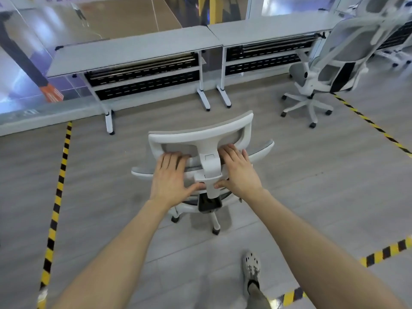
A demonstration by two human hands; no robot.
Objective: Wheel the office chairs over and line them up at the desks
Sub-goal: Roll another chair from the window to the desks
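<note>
Broadly, two desks stand end to end: the right desk point(267, 30) has a parked chair point(338, 61) near its right end, turned partly away, and the left desk point(133, 52) looks like the spot left to fill. Yellow-and-black tape point(60, 186) boxes off the floor in front of them, probably marking the work zone.

The chair point(200, 134) being wheeled sits mid-floor, well apart from both desks. Its back is toward the person and it points roughly at the place where the desks meet. I judge it is bound for the left desk.

Both hands lie on top of its back, one either side of the stem point(210, 172) of the headrest. That likely keeps the push even, so the casters point(215, 230) track straight. The left hand point(171, 175) and right hand point(238, 172) lie flat, fingers nearly straight over the rim and thumbs spread inward toward the stem. They are pressing, not clasping.

A shoe point(252, 270) shows below the right arm, mid-stride by the look of it.
</note>
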